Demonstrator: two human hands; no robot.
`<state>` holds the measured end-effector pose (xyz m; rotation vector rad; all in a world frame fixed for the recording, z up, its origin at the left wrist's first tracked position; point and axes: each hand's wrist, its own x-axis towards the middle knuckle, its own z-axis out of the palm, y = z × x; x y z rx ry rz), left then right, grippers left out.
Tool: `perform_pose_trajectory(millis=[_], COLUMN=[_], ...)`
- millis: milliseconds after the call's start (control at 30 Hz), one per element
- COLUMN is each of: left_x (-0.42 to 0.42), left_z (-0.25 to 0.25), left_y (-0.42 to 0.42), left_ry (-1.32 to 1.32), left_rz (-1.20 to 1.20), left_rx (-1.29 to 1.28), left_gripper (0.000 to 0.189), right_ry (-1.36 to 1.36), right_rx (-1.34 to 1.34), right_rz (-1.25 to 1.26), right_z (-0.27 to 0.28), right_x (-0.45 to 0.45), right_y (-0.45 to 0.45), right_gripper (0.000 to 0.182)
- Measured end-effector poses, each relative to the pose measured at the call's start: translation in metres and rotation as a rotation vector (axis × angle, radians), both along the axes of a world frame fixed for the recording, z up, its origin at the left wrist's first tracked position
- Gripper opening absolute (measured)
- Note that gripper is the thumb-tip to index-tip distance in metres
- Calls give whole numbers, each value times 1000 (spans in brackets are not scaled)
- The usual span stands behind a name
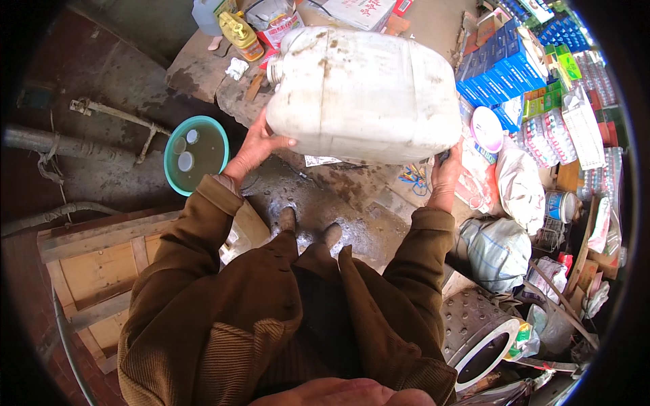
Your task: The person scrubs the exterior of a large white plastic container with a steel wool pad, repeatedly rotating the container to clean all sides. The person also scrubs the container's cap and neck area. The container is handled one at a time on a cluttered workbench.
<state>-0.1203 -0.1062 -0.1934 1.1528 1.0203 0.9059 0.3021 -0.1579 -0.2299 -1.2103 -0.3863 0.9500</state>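
A large white plastic jerrycan (363, 94), stained with brown dirt, lies on its side between my two hands, its threaded neck pointing left. My left hand (259, 144) grips its lower left end, the thumb along the near side. At the lower right corner, my right hand (447, 170) holds the other end, its fingers partly hidden by the jerrycan. Left of my left hand stands a turquoise basin (169, 175) of murky water, with several round pale lids floating in it.
Wet floor surrounds my boots (287, 219). A yellow bottle (241, 35) stands on the worn surface at the top. Blue boxes (500, 76) and stuffed sacks (495, 254) crowd the right. Below the basin lies a wooden frame (109, 243); metal pipes (66, 144) run along the left.
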Motion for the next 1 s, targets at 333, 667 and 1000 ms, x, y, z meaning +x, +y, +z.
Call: perform_pose_trajectory(millis=[333, 667, 1000], left_x=[37, 65, 59], left_z=[58, 43, 12], left_y=[27, 57, 57], left_ry=[-90, 45, 154], left_rz=[195, 333, 239], left_rx=[79, -53, 63], left_gripper=[67, 76, 107], right_ry=[-124, -692, -1565], right_rx=[159, -51, 219], right_rz=[52, 80, 202], right_z=[47, 24, 40], right_x=[16, 43, -142], right_y=[34, 75, 40], right_gripper=[43, 42, 41])
